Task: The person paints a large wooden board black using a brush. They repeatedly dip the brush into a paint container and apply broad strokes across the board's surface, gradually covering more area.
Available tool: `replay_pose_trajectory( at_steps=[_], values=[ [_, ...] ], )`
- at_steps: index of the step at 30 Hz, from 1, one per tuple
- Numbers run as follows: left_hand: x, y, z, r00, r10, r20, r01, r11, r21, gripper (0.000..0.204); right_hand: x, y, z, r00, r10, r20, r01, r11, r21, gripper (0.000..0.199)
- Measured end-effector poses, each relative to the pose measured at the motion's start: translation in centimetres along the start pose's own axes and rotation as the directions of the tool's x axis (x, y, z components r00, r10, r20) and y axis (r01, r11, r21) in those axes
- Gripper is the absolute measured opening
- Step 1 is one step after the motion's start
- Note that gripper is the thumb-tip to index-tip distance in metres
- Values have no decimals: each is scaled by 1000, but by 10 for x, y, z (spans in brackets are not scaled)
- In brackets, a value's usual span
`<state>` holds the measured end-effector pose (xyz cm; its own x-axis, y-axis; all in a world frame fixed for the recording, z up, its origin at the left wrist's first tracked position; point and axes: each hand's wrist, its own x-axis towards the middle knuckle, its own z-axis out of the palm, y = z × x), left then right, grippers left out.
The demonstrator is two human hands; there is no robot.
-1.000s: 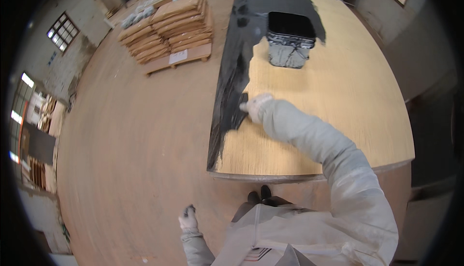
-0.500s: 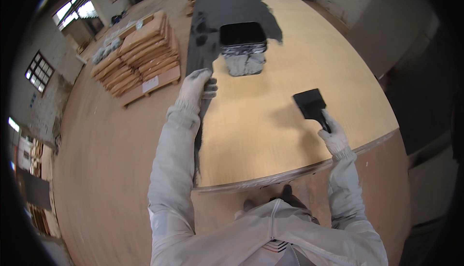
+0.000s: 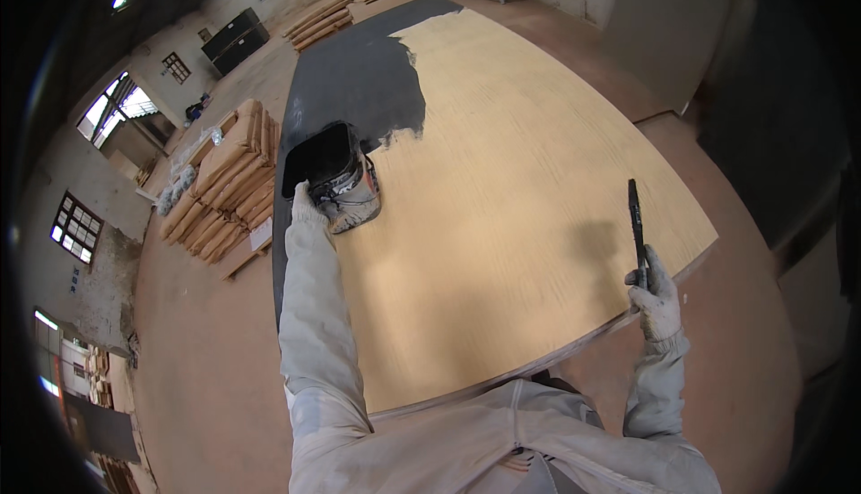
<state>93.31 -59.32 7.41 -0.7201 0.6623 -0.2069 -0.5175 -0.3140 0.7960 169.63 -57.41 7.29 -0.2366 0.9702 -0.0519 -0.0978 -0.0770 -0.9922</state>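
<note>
Black-smeared grey plastic bucket point(image 3: 354, 202), square-mouthed and open at the top, is located in the head view at the left side of a large pale-yellow wood-grained panel point(image 3: 511, 189). Its dark mouth faces up and toward the left; whether the base bears fully on the panel cannot be determined. The white-gloved left hand point(image 3: 307, 204) is at the near rim of the bucket, fingers closed over the edge. The white-gloved right hand point(image 3: 659, 306) is positioned at the near right edge of the panel, fingers wrapped around the lower end of a black hand tool point(image 3: 636, 216). The tool, seen edge-on as a narrow bar, points upward in the view, well apart from the bucket. Matte black coating point(image 3: 359, 81) with a ragged boundary covers the far left part of the panel. Left of the panel, brown wrapped packages point(image 3: 220, 207) are stacked on the reddish-brown floor point(image 3: 206, 359).
</note>
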Motion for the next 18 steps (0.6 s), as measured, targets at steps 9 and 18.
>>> replay_pose_trajectory(
  at_steps=[9,18],
  values=[
    [-74,-60,97,996,-32,78,31,999,19,39,82,-14,-51,1000,17,-5,-17,999,33,91],
    [-150,-159,237,968,-195,157,203,978,-41,50,103,-39,-79,993,-72,88,68,996,53,90]
  ],
)
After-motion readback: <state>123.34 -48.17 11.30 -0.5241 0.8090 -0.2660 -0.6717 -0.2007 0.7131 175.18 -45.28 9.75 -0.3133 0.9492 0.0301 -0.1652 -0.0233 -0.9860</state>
